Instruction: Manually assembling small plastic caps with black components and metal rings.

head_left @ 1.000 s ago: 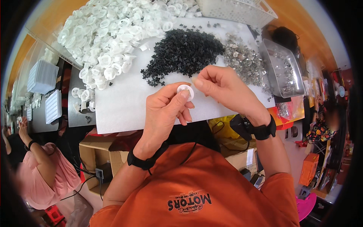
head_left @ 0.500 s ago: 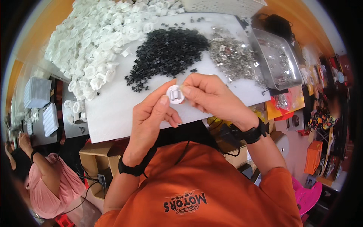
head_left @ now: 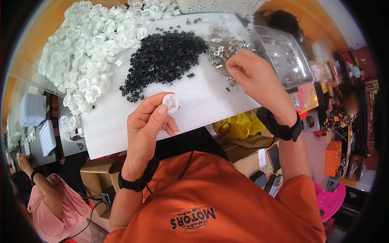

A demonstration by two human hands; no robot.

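Note:
Between the thumb and fingers of my left hand point(head_left: 142, 123) is a small round white plastic part point(head_left: 172, 103) with a rectangular recess in its face. It is held above the near part of the white work surface point(head_left: 194, 99). My right hand point(head_left: 259, 79) is over the near right edge of a pile of small shiny metal pieces point(head_left: 221, 47). Its thumb and fingertips are pinched together; whatever is between them is hidden. A heap of small black cross-shaped pieces point(head_left: 162, 60) lies in the middle, left of the metal pile.
White plastic parts point(head_left: 87, 46) are heaped at the far left. A metal tray point(head_left: 292, 85) with metal pieces stands to the right, and a white perforated basket point(head_left: 221, 5) at the back. On the left, a co-worker in pink point(head_left: 52, 202) sits near stacked white trays point(head_left: 32, 109).
My right hand has left the white plastic part and moved right to the metal pieces. My left hand still holds the part. The whole view has shifted slightly.

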